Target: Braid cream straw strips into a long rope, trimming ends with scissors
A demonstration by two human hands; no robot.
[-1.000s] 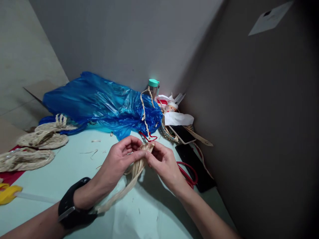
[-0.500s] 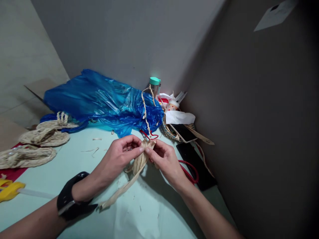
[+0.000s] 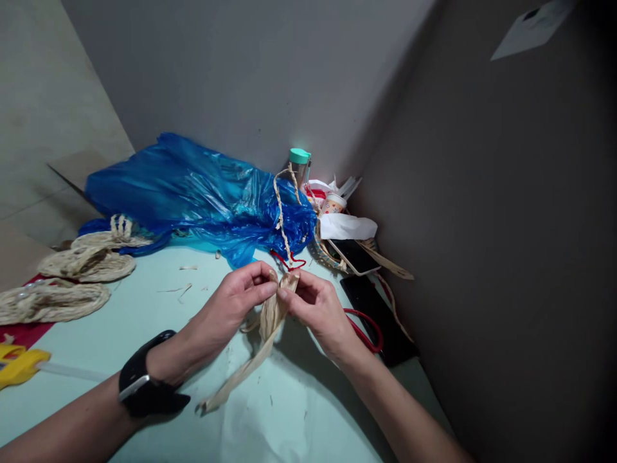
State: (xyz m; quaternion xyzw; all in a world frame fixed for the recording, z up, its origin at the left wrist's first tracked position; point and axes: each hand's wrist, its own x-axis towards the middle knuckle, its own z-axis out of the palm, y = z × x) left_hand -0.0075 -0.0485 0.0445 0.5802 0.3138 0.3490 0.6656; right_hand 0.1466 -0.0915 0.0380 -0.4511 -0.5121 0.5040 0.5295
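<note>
Between my two hands, above the pale green table (image 3: 193,350), is a tan plant-fibre strip (image 3: 272,315), flattened and folded at the top. Its long loose tail hangs down toward me and to the left. My left hand (image 3: 245,289) pinches the top left edge of it between thumb and fingers. My right hand (image 3: 315,305) pinches the top right part, the thumb laid across its front. A red cord (image 3: 295,262) and a twisted fibre cord (image 3: 282,222) lie just beyond my fingertips. A black band (image 3: 149,386) is around my left wrist.
A large blue plastic bag (image 3: 193,186) lies behind. Several woven slippers (image 3: 87,265) and a yellow-handled tool (image 3: 22,366) are on the left. At right are a basket (image 3: 328,252), a phone (image 3: 354,256), a black flat object (image 3: 380,321), red tubing (image 3: 371,333) and a green-lidded bottle (image 3: 299,161).
My left fingers have shifted slightly left and up along the strip's top, and its folded top has opened a little. The tail has swung slightly right. My right hand stays nearly still.
</note>
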